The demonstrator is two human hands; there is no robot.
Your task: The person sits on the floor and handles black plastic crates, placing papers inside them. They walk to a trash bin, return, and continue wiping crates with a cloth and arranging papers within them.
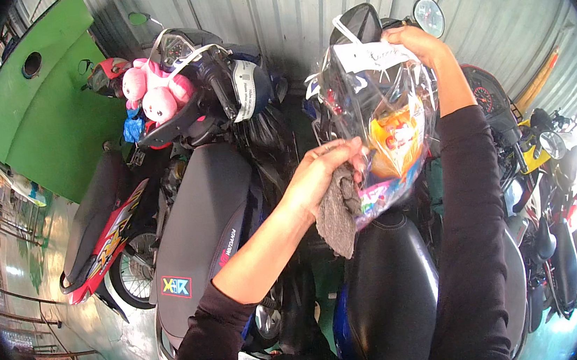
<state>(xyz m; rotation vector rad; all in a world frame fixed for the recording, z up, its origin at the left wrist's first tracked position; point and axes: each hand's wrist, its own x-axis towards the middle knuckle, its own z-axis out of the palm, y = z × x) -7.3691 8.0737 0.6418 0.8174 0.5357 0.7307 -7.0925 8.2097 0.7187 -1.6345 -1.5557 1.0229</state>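
My left hand [320, 177] is closed around a grey cloth [339, 217], which hangs below the fingers. Its fingertips are against the side of a clear plastic bag [426, 88]; whether they also pinch the plastic is unclear. At the bag's top edge, beside a white label [367, 56], my right hand [418, 43] has its fingers closed on the plastic. Inside the bag shows an orange and yellow item [393, 137], with a colourful printed part lower down. The bag is in front of a motorbike's handlebars, above its black seat [393, 288].
A second motorbike with a dark seat [201, 217] stands at left, carrying pink plush toys [159, 95] and a dark blue helmet [261, 84]. Round mirrors [430, 17] stick up near my right hand. More motorbikes line the right [555, 243]. A corrugated metal wall [285, 12] closes the back.
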